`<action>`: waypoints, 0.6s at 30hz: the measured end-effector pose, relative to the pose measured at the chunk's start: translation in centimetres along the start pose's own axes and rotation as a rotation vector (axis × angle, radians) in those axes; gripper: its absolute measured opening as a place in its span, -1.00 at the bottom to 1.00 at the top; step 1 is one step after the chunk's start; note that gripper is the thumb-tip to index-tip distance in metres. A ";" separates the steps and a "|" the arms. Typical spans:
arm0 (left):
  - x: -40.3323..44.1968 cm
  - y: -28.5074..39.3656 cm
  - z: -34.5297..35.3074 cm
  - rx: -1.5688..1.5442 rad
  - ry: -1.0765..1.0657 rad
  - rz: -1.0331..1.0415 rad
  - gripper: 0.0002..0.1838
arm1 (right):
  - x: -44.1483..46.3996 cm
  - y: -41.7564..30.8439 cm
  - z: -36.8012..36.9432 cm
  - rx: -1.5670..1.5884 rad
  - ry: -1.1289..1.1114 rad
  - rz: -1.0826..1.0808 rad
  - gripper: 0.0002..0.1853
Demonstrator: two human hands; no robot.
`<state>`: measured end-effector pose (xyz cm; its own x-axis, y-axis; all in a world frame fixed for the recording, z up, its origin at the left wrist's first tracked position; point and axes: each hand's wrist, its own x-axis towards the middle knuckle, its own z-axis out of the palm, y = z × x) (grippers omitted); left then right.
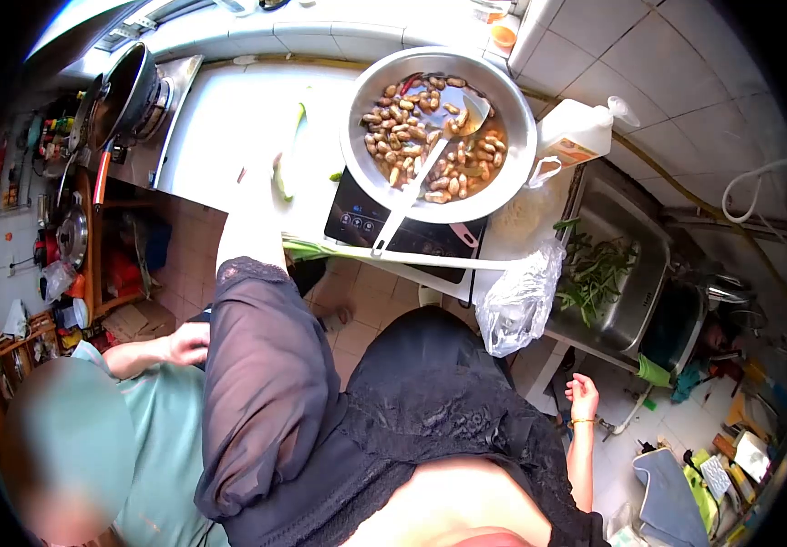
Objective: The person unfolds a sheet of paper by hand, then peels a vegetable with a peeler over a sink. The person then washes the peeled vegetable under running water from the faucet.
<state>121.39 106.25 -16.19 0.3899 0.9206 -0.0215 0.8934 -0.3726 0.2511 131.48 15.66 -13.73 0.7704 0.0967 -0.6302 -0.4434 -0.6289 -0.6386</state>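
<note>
My left forearm reaches onto the bright white counter, where glare washes out my left hand (261,205); its fingers cannot be made out. Beside it lies a pale green vegetable piece (298,137). My right hand (582,394) hangs low at my side, fingers loosely curled and holding nothing, a bracelet at the wrist. A large metal basin (514,169) of peanuts in brown liquid sits on a black induction cooker (357,219). A slotted ladle (411,191) leans in it. Long green-and-white stalks (357,253) lie along the counter's front edge, reaching a clear plastic bag (516,305).
A sink (626,319) with green leaves is on the right, near a white jug (576,132). Pans (129,96) stand on the stove at the left. Another person in a green shirt (170,410) is close by at the lower left. Assorted items cover the floor at the lower right.
</note>
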 end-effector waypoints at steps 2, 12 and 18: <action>-1.7 1.4 0.5 0.003 0.082 0.070 -0.60 | 0.0 -1.1 0.5 -0.054 -0.002 -0.024 -0.80; -7.6 10.7 1.4 -0.308 -0.112 0.079 -0.63 | 2.3 -6.6 2.5 -0.119 -0.069 -0.124 -0.79; -9.3 2.5 3.1 -0.982 -0.071 -0.105 -0.70 | 3.3 -8.3 0.1 -0.119 -0.083 -0.255 -0.76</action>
<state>120.66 96.42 -18.34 0.3601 0.9225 -0.1392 0.3553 0.0023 0.9348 137.64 21.32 -10.55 0.8076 0.3233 -0.4932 -0.1795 -0.6618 -0.7278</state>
